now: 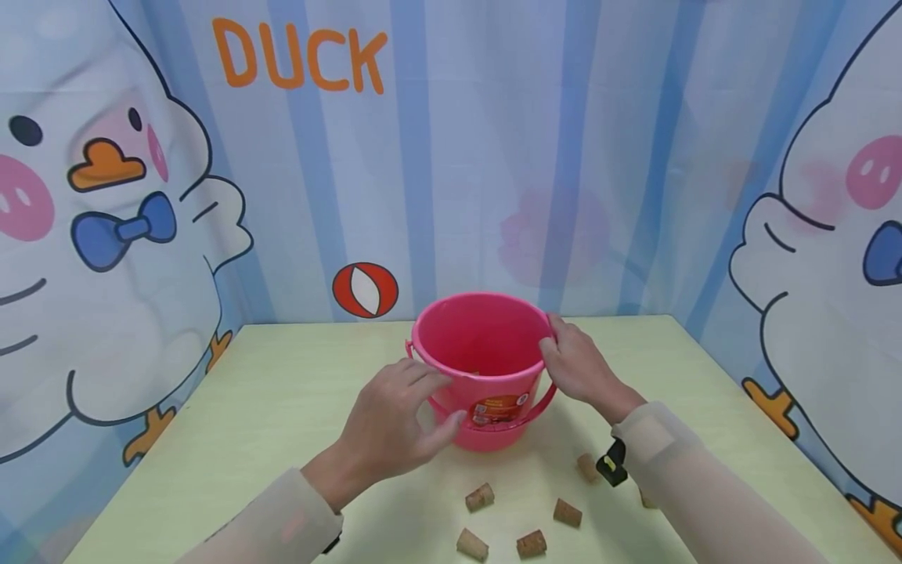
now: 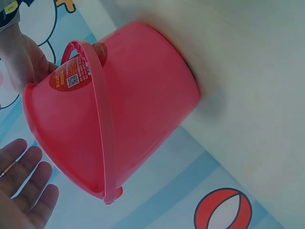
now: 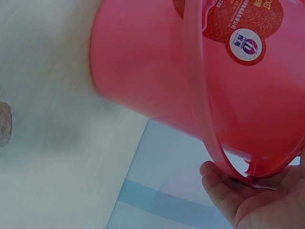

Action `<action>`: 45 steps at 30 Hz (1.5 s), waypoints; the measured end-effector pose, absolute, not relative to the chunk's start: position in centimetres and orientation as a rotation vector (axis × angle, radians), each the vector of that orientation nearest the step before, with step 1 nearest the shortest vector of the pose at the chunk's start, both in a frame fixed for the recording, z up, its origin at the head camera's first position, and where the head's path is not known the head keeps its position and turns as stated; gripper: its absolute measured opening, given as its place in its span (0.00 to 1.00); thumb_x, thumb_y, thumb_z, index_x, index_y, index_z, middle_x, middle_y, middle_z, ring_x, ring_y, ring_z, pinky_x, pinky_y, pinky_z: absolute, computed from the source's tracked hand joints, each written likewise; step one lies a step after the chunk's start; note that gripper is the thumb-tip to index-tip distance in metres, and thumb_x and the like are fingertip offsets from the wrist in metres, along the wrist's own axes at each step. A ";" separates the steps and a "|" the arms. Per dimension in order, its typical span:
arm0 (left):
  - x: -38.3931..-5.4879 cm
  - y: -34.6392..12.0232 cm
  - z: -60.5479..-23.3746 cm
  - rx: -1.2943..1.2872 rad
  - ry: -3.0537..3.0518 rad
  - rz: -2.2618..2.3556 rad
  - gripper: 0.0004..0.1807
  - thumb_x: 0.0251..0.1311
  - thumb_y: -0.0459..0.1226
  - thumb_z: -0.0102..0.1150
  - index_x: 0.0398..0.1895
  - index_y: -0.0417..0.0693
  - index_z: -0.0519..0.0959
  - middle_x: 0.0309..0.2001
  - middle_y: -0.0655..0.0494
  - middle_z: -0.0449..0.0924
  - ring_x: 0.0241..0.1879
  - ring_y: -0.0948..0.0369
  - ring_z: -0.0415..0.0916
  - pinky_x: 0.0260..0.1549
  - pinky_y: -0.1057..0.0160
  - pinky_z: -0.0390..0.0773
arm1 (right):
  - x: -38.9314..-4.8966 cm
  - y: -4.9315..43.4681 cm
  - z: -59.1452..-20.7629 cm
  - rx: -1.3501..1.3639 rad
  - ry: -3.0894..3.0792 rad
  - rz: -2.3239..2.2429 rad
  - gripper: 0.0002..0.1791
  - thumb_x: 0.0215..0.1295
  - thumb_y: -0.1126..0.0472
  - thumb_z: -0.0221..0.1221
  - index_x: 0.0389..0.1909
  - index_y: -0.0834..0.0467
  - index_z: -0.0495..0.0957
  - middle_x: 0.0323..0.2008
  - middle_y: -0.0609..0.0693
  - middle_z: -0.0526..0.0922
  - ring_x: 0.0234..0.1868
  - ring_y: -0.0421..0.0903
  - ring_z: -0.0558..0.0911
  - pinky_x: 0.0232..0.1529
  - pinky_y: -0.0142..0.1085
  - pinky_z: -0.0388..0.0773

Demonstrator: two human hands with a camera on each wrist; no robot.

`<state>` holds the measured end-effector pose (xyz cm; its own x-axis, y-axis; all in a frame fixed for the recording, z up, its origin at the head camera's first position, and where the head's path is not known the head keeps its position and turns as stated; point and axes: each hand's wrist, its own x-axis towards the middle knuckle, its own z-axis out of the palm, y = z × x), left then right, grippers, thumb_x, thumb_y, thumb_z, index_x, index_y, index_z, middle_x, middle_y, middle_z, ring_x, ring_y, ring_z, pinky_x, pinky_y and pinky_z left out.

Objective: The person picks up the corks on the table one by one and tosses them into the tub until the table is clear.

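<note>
While the right hand (image 1: 581, 362) is gripping the pink bucket (image 1: 488, 385) by its rim, the left hand (image 1: 396, 415) is hovering beside it, fingers apart. The bucket is standing nearer the back edge of the table (image 1: 303, 372), its wall hiding its bottom. Corks (image 1: 480, 497) are lying toward the cut-off front, the right sleeve (image 1: 705, 486) partly covering one; room is stretching toward both side edges.

Head view: left sleeve (image 1: 271, 518) at seven o'clock, pale, translucent off-white, faint pinkish patch (image 1: 292, 526); black fragment (image 1: 332, 543) visible at its cuff. Right sleeve (image 1: 705, 486) at four o'clock, matching; black wrist fitting (image 1: 613, 465) at cuff's eight o'clock side, bearing small yellow marking (image 1: 609, 464).
</note>
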<state>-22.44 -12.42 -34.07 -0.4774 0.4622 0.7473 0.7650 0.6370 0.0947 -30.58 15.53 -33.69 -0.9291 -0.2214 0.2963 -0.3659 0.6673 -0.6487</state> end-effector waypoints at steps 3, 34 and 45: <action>-22.3 -12.5 -34.2 -0.964 -2.160 -0.553 0.22 0.53 0.49 0.75 0.49 0.49 0.87 0.46 0.60 0.88 0.46 0.63 0.84 0.46 0.59 0.85 | -30.6 15.6 -33.7 0.485 -2.691 1.113 0.28 0.75 0.61 0.44 0.73 0.65 0.62 0.45 0.60 0.79 0.39 0.52 0.75 0.36 0.39 0.80; -21.8 -12.8 -37.6 -1.010 -2.372 -0.603 0.21 0.55 0.51 0.74 0.49 0.55 0.87 0.47 0.63 0.89 0.48 0.65 0.83 0.48 0.61 0.84 | -30.5 15.5 -33.7 0.478 -2.678 1.115 0.28 0.75 0.61 0.45 0.72 0.66 0.63 0.44 0.62 0.79 0.38 0.52 0.76 0.34 0.39 0.80; -21.7 -12.7 -38.6 -1.026 -2.442 -0.578 0.24 0.56 0.53 0.73 0.54 0.55 0.86 0.52 0.62 0.87 0.49 0.64 0.82 0.47 0.60 0.84 | -30.5 15.5 -33.7 0.473 -2.681 1.108 0.28 0.75 0.61 0.45 0.73 0.66 0.62 0.45 0.62 0.79 0.40 0.53 0.76 0.37 0.40 0.80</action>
